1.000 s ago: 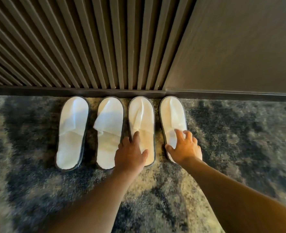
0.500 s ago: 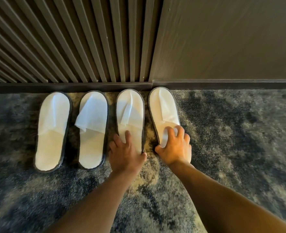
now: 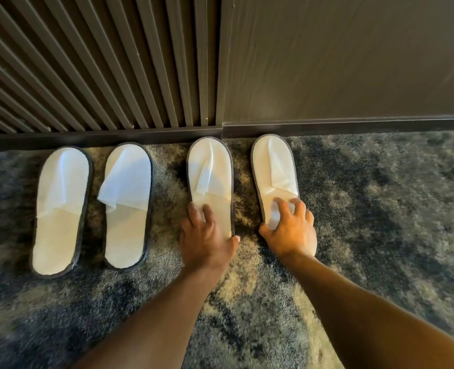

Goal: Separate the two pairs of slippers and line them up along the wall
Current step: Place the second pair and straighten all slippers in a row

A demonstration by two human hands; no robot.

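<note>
Four white slippers with dark rims lie on the carpet, toes at the wall's baseboard (image 3: pixel 353 127). The left pair, the first slipper (image 3: pixel 60 206) and the second slipper (image 3: pixel 126 209), lies untouched side by side. A gap of carpet separates it from the third slipper (image 3: pixel 211 169) and the fourth slipper (image 3: pixel 274 166). My left hand (image 3: pixel 207 238) presses on the third slipper's heel, fingers on top and thumb at its right edge. My right hand (image 3: pixel 290 230) grips the fourth slipper's heel, thumb at its left rim. Both heels are partly hidden.
A slatted dark panel (image 3: pixel 87 62) rises behind the left pair and a plain dark wall (image 3: pixel 353 62) behind the right pair. Mottled grey and beige carpet (image 3: pixel 393 209) stretches to the right and toward me.
The third and fourth slippers have slid right under my hands, opening a gap from the left pair and a wider one between each other. The view also shifted.
</note>
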